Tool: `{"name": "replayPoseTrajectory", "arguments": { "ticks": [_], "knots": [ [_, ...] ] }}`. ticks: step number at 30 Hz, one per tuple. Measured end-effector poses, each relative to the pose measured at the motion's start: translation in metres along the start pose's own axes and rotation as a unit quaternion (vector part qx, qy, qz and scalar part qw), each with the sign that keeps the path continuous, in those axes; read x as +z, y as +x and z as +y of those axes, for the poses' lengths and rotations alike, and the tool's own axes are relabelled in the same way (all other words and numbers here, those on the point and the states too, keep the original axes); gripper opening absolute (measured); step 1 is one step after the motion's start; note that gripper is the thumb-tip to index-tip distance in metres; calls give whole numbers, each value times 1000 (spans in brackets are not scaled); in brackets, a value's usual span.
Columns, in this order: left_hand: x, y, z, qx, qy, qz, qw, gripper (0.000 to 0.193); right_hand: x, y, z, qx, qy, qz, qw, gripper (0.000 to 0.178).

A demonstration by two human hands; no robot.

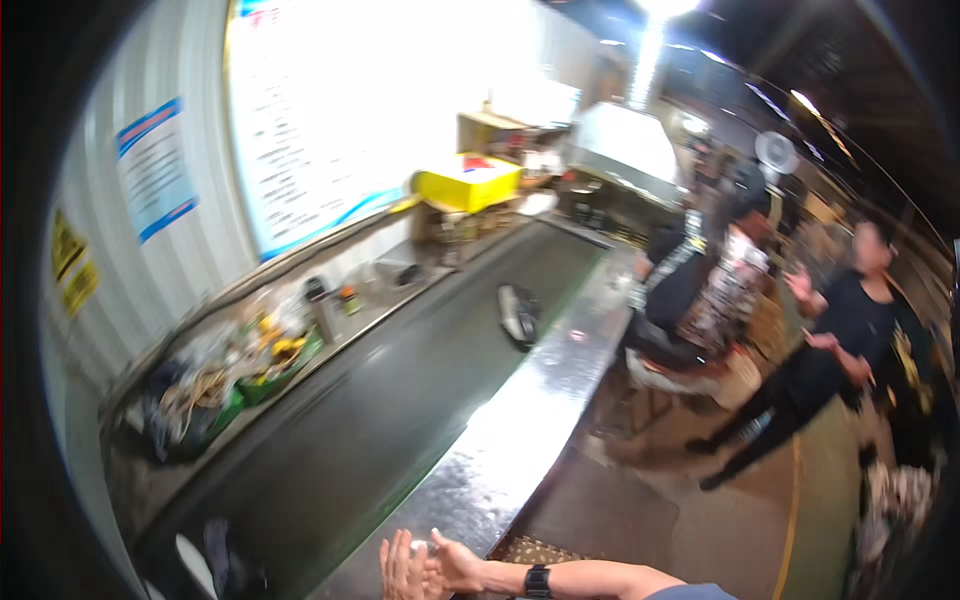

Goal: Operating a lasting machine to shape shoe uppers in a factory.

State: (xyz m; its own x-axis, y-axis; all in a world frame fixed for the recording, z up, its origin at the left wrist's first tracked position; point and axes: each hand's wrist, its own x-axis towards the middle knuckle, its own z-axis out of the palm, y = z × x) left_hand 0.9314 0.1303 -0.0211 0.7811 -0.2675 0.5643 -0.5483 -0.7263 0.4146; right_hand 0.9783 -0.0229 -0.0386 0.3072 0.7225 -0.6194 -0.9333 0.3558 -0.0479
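At the lower edge, my left hand (404, 570) is raised with its fingers stretched out. My right hand (460, 565) meets it, palm turned toward it and thumb apart; a black watch (537, 580) is on that wrist. Whitish spots show at the fingertips between the hands, too blurred to name. Both hands are over the near end of a shiny metal ledge (480, 455). Alongside runs a dark conveyor belt (400, 390). A dark shoe with a pale edge (518, 315) lies farther along it, and a dark, white-soled shoe-like piece (215, 562) sits at the near left.
Left of the belt, a shelf holds a green tray (270, 385) of bags and scraps, and a dark cup (320, 300). Beyond stand a yellow box (468, 183) and a metal hood (625, 150). At right, one person (700, 290) sits by the belt; another (845, 330) stands.
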Motion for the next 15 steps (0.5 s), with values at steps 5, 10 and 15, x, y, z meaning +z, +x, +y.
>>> {"name": "replayPoseTrajectory", "arguments": {
  "ticks": [5,10,15],
  "knots": [
    [23,27,11,105,51,-87,989,86,-12,34,21,-83,-56,-78,992,55],
    [17,29,-3,212,180,-174,945,118,-2,54,15,-91,-89,-108,986,56],
    [-96,23,-78,-150,178,-77,969,74,12,45,-20,-65,-103,-118,986,45]
  ]
}}
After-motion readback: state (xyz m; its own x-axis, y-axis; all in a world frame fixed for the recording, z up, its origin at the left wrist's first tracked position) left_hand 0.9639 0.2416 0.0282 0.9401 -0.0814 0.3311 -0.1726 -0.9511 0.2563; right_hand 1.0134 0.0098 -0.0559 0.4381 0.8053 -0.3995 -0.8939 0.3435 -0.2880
